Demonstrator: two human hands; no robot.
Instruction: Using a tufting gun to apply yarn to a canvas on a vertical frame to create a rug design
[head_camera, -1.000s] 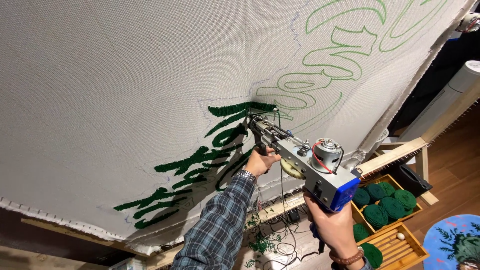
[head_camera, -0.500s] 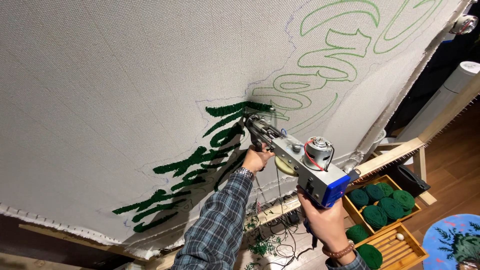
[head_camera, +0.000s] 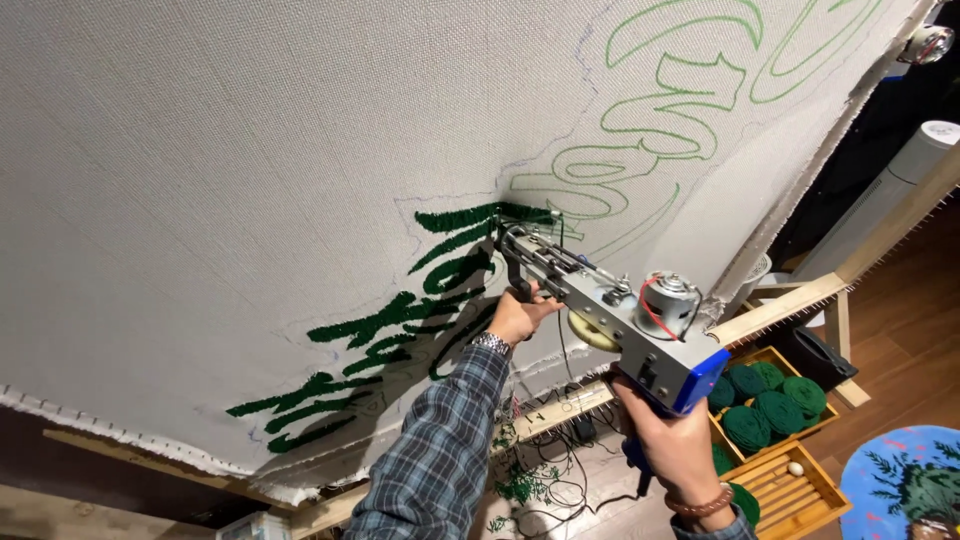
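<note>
nudged slightly up the cloth (head_camera: 250, 150) since a second ago, tufting gun (head_camera: 600, 305) with its tip pressed into the dark green stitching (head_camera: 400, 315). left hand (head_camera: 520, 315) wrapped shut around the front handle, right hand (head_camera: 675, 440) clenched on the rear grip below the blue end. green yarn balls (head_camera: 770, 395) in wooden crates (head_camera: 795, 500) on the floor at lower right, tangled cords near them.
</note>
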